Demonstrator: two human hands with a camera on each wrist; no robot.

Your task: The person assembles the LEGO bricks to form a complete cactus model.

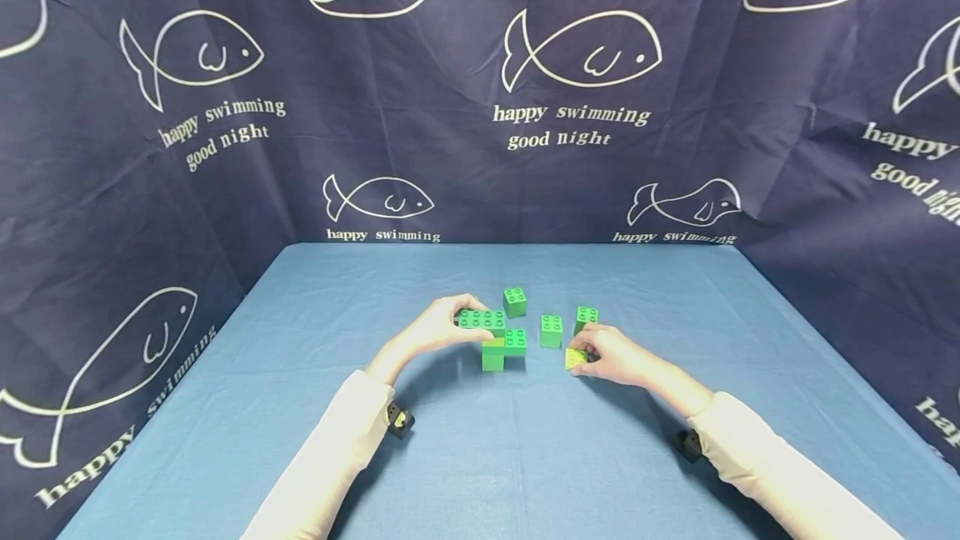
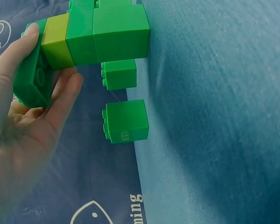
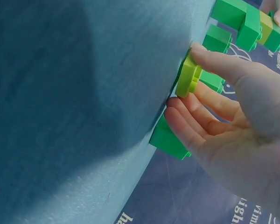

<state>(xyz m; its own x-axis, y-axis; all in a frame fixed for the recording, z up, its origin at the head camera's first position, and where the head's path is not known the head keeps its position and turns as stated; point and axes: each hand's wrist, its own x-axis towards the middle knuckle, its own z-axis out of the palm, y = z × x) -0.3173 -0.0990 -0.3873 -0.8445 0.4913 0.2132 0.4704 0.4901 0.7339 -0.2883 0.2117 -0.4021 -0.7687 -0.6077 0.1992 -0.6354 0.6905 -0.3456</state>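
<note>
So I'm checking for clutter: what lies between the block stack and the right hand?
In the head view, one loose green block stands between the block stack and the right hand.

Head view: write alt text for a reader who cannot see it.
A person's left hand grips the top of a small stack of green bricks on a blue table, while the right hand pinches a flat lime-green brick. Three loose green bricks sit between and behind the hands, before a navy fish-print curtain.

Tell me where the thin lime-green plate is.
In the head view, the lime-green plate lies right of centre on the blue tablecloth, pinched by the right hand, just in front of a green brick.
</note>
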